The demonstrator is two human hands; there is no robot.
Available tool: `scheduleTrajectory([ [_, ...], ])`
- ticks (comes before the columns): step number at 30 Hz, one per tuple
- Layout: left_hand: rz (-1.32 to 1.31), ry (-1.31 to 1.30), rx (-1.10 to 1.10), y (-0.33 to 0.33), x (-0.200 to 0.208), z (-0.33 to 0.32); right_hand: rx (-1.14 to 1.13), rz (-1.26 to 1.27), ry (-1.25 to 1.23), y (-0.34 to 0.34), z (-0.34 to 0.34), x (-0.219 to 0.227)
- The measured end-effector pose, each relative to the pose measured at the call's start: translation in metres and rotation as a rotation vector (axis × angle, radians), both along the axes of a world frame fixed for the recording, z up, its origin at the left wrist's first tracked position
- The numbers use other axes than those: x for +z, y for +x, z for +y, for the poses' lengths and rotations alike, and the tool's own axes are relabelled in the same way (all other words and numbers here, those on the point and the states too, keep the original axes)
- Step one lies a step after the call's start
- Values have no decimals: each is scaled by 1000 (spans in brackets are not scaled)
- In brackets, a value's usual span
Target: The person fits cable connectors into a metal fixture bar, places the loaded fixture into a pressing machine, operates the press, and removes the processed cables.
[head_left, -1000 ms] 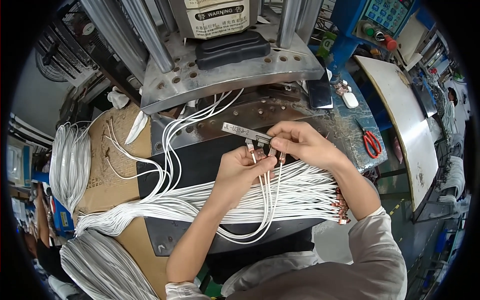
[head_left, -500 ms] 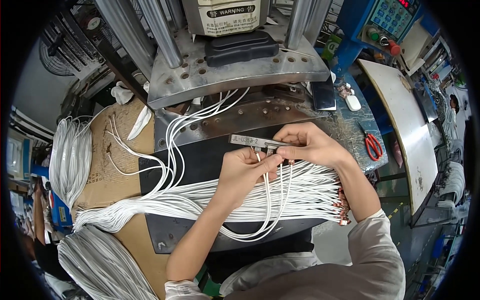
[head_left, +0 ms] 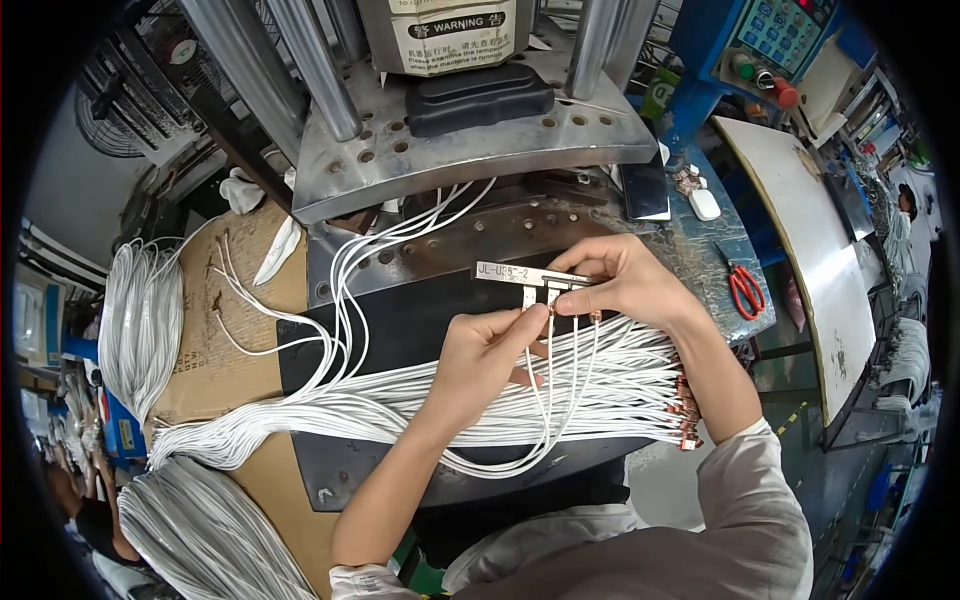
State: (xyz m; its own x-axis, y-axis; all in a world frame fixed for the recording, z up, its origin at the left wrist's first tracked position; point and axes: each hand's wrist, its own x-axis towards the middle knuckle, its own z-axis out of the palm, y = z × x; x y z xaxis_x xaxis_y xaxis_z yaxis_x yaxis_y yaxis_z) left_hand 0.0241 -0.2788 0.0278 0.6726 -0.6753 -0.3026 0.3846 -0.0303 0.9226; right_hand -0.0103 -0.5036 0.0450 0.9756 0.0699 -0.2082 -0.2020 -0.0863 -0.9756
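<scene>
Gripping a flat, shiny metal bar in the right hand, above a bunch of smooth, round white wires. Pinching small, boxy plugs just under the bar with the left hand.

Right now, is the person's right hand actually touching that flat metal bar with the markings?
Touching. The head view shows the right hand with its fingers and thumb closed on the right end of the flat metal bar.
</scene>
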Motion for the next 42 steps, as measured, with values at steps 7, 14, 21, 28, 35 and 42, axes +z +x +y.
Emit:
scheduleTrajectory([
  [7, -415, 580, -312, 31, 26, 7, 243, -132, -433, 41, -22, 3],
  [14, -1935, 605, 386, 79, 1, -22, 95, -444, -976, 107, -36, -15],
  [21, -1848, 883, 298, 109, -29, -50, -305, -820, -1109, 157, -53, -68],
  [28, -1552, 268, 170, 46, 29, -2, -127, -349, -1133, 131, -43, -31],
  [35, -1053, 716, 711, 104, 40, 225, -148, -563, -1110, 26, -35, -4],
  [42, -1588, 483, 325, 24, 41, 71, 70, -336, -902, 50, -11, 16],
])
